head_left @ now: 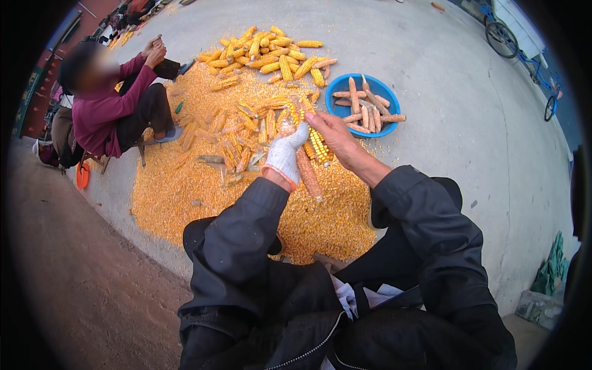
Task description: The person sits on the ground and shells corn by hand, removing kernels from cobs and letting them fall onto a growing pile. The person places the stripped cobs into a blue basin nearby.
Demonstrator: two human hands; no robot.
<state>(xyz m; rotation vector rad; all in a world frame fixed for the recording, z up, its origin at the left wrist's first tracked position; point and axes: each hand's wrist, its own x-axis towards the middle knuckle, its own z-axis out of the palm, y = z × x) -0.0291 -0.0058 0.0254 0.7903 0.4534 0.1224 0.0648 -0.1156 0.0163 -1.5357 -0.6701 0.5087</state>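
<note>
My left hand (285, 152), in a white knit glove, grips a mostly bare pinkish corn cob (308, 175) that slants down toward me. Bare-skinned, my right hand (337, 138) holds a partly shelled ear of corn (318, 144) with rows of yellow kernels left on it. The two pieces lie against each other between my hands, and my fingers hide parts of both. Below them spreads a heap of loose corn kernels (330, 226). Several partly shelled ears (236, 150) rest on the kernels just beyond my left hand.
A blue plastic basin (392, 92) with bare cobs stands beyond my right hand. Farther off is a pile of whole yellow ears (273, 51). At left, a person in a purple top (104, 111) sits on a low stool near orange slippers (82, 175). A blue tricycle cart (518, 41) stands far right.
</note>
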